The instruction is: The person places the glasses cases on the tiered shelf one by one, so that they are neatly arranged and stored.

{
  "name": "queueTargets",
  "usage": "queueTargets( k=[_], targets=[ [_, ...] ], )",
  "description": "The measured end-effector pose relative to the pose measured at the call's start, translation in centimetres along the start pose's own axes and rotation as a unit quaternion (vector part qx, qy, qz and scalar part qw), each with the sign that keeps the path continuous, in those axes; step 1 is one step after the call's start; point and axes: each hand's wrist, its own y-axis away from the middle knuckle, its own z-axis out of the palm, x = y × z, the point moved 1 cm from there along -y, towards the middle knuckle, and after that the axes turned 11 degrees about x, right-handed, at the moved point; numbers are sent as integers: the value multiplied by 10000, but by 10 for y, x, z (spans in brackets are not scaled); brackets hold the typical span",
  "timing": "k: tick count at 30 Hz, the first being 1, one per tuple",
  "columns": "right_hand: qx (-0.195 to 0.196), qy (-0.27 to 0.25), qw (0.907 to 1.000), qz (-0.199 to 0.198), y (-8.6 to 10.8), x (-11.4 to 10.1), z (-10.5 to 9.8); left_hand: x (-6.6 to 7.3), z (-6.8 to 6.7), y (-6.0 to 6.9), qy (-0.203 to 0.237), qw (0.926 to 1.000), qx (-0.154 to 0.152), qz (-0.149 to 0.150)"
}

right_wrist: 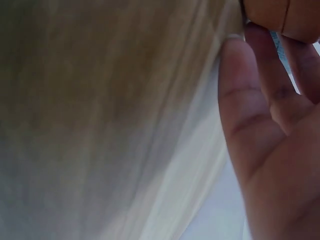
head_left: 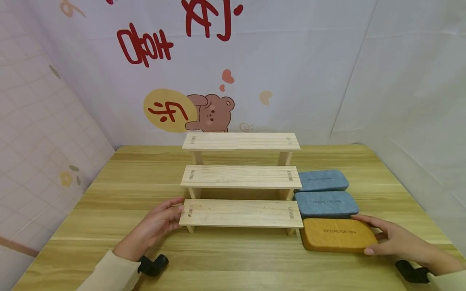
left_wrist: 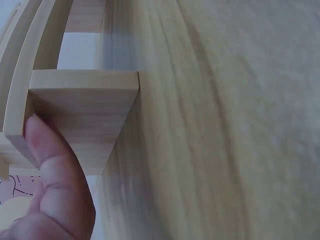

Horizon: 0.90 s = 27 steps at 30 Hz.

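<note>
A three-tier wooden display stand [head_left: 240,213] stands on the table, its steps rising towards the back. My left hand [head_left: 162,220] grips the left end of its lowest step, and in the left wrist view the thumb [left_wrist: 57,175] lies against the board near its support. Right of the stand lies a mustard-yellow glasses case [head_left: 338,238] printed "REFUELING FOR CHINA". My right hand [head_left: 397,238] holds that case by its right end, thumb at the front corner and index finger at the back. In the right wrist view only the end of the case [right_wrist: 285,17] shows.
Behind the yellow case lie two similar blue glasses cases, one nearer [head_left: 325,204] and one farther [head_left: 324,180], close to the stand's right side. The wood-grain table [head_left: 236,262] meets a printed white cloth backdrop [head_left: 291,60]. Black wrist mounts [head_left: 154,265] sit at both cuffs.
</note>
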Motion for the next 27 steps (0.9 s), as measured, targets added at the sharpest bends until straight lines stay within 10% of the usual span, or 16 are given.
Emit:
queueTargets(
  k=[27],
  targets=[
    [762, 809, 9916, -667, 0, 1, 2, -1, 4, -9, 82, 9997, -188, -153]
  ],
)
